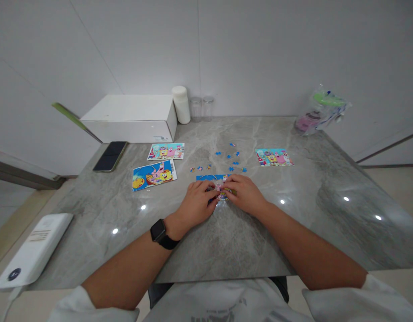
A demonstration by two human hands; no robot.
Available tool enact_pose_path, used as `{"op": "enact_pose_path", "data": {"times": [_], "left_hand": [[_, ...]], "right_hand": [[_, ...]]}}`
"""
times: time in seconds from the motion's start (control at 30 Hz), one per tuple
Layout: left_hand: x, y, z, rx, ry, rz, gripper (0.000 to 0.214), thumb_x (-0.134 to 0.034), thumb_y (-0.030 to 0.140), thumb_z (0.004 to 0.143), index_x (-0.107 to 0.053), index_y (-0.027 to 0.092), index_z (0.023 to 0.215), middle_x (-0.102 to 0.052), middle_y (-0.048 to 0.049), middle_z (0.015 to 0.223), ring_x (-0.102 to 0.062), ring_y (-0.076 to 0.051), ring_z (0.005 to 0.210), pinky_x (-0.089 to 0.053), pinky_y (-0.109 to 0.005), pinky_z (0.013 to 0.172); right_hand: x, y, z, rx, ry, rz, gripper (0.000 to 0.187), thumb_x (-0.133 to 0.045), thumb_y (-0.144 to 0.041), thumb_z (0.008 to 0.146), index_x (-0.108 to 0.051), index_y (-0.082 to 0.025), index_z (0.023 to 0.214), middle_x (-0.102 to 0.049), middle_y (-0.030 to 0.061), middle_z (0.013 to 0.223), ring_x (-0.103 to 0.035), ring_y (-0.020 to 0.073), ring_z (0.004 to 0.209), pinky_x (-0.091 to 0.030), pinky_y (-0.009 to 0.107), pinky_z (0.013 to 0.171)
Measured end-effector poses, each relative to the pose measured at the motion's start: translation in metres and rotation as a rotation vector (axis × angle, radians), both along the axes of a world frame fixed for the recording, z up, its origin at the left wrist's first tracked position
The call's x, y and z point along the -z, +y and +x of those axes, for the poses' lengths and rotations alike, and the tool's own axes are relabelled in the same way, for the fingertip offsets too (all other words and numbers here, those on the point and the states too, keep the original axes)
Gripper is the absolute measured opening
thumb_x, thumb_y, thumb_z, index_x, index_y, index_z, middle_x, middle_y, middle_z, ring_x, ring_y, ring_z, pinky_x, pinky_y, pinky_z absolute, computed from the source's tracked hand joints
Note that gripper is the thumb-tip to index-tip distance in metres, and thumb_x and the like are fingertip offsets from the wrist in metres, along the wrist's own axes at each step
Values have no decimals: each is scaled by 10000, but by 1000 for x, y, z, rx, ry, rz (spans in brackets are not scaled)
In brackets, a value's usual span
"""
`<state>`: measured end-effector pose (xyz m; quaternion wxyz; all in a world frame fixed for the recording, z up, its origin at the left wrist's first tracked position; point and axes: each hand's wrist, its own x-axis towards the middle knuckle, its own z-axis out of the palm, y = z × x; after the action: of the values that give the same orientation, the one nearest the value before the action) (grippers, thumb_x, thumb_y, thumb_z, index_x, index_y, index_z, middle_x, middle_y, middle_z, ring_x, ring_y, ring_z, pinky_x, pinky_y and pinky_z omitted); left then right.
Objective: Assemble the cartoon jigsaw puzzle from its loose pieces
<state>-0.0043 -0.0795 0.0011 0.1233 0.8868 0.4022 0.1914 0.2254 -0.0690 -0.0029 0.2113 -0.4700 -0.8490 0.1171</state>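
A small, partly assembled jigsaw puzzle [209, 177] lies flat on the table in front of me. It has a blue upper strip and a many-coloured lower part, much of it hidden by my fingers. My left hand [200, 201] is closed, its thumb and fingertips on the puzzle's left side. From the right, my right hand [245, 192] bends its fingers onto the other side, fingertips nearly meeting the left ones. Beyond the puzzle several blue puzzle pieces [231, 169] are scattered. A short row of many-coloured pieces [200, 168] sits just behind my left hand.
Cartoon picture cards lie left, one pink-and-teal [165, 151] and one blue [153, 176], with another card [274, 157] right. A phone [110, 156], white box [129, 116], white bottle [181, 105], glass jars [202, 108], plastic bag [320, 114] and white corded device [35, 248] surround the work area.
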Motion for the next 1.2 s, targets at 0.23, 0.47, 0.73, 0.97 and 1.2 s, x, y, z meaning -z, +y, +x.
{"op": "enact_pose_path", "data": {"times": [0.23, 0.47, 0.73, 0.97, 1.2], "left_hand": [[-1, 1, 0, 49, 8, -13, 267, -604, 296, 1013, -765, 286, 1226, -721, -47, 1331, -610, -271, 1185, -464, -506, 1045], [-2, 4, 1, 49, 28, -51, 258, -622, 288, 1009, -771, 294, 1220, -739, -28, 1335, -624, -267, 1162, -459, -506, 1039], [-3, 4, 1, 48, -33, -59, 243, -648, 270, 988, -759, 277, 1204, -748, -45, 1316, -644, -258, 1144, -469, -492, 1046], [-3, 6, 1, 53, -65, -78, 218, -670, 256, 966, -755, 280, 1165, -764, -39, 1276, -654, -252, 1149, -472, -470, 1040], [-1, 8, 3, 77, -134, -81, 206, -698, 251, 948, -742, 269, 1148, -781, -29, 1215, -673, -239, 1119, -467, -443, 1032]], "right_hand": [[5, 0, -2, -26, -28, -2, 185, -649, -247, 991, -810, -236, 1084, -739, 83, 1074, -667, 220, 1038, -512, 367, 961], [4, 0, -2, -18, -40, -22, 202, -686, -215, 959, -799, -223, 1127, -734, 82, 1070, -666, 215, 1021, -513, 358, 948], [-3, -3, -4, 1, -59, -27, 157, -691, -231, 960, -780, -225, 1089, -755, 79, 1086, -684, 227, 1032, -495, 364, 915], [-2, -1, -5, 16, -46, -36, 86, -733, -196, 923, -754, -216, 1004, -765, 50, 994, -691, 203, 956, -474, 330, 863], [-1, 0, -5, 16, -39, -26, 65, -721, -199, 928, -766, -213, 973, -771, 51, 966, -693, 201, 935, -477, 330, 864]]}}
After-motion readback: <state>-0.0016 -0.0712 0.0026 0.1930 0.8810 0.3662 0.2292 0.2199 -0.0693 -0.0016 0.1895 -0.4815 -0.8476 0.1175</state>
